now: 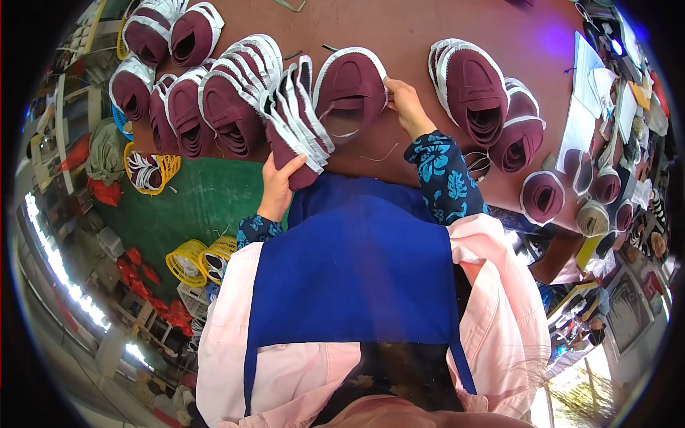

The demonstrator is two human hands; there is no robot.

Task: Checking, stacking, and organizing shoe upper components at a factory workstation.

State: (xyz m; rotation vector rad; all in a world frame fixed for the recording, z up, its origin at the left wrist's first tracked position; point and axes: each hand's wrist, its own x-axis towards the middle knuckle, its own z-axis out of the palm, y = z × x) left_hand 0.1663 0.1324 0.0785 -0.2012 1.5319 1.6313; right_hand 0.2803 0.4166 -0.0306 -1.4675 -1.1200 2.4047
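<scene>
My left hand (280, 184) is closed around the near end of a stack of maroon shoe uppers (294, 123) with white edges, tilted on the table. Just right of that stack, a single maroon shoe upper (349, 84) with a white border and a loafer-style strap faces me. The fingers of my right hand (408, 107) pinch its right edge. Farther right lies another nested stack of maroon uppers (474, 87), apart from my hand. To the left, several more stacked uppers (230, 107) stand in a row close to the held stack.
The brown tabletop (399, 28) spreads in front of me. More uppers (544, 196) lie at its right edge beside papers (579, 125). A yellow basket (171, 167) hangs near the left edge, above a green floor (207, 200). Another yellow basket (187, 261) stands lower left.
</scene>
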